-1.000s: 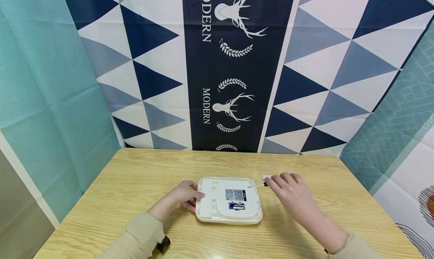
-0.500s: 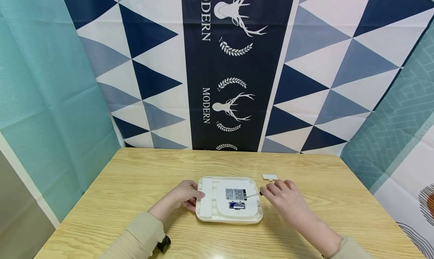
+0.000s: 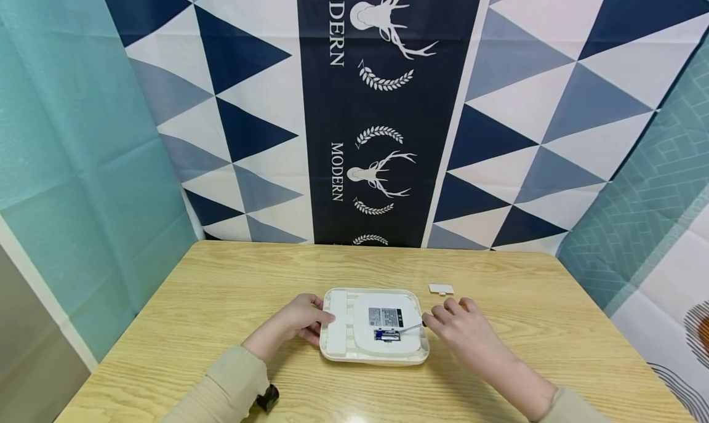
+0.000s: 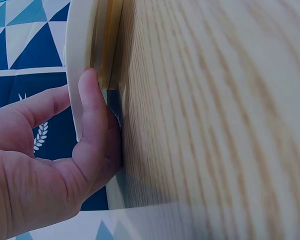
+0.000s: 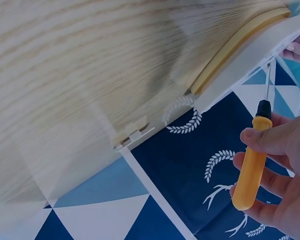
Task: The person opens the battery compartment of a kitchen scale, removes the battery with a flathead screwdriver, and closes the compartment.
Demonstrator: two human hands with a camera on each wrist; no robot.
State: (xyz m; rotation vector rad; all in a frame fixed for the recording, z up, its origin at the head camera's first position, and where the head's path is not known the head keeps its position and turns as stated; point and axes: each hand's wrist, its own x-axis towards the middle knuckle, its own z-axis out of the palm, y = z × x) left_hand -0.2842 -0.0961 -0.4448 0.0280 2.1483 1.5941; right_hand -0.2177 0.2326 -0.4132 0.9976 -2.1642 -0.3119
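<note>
A flat white device [image 3: 336,334] with rounded corners lies back side up on the table, showing a grey printed label [image 3: 382,317] and an uncovered battery compartment with batteries [image 3: 386,335]. Its left edge is gripped by my left hand [image 3: 303,318], thumb on top and fingers beneath; the left wrist view shows fingers on both sides of the edge. My right hand [image 3: 465,334] holds a screwdriver [image 5: 251,175] by its orange handle. The metal shaft points left, and its tip is at the batteries; whether it touches them I cannot tell.
A small white cover [image 3: 440,289] with a tab lies on the wooden table [image 3: 249,275] behind the right hand. Patterned cloth [image 3: 260,115] hangs behind the table's far edge. Beside the left sleeve is a small black object [image 3: 268,398].
My right hand has moved left and toward me. The screwdriver tip has gone from the device's upper right, past the label, to the batteries. The left hand and device stay put.
</note>
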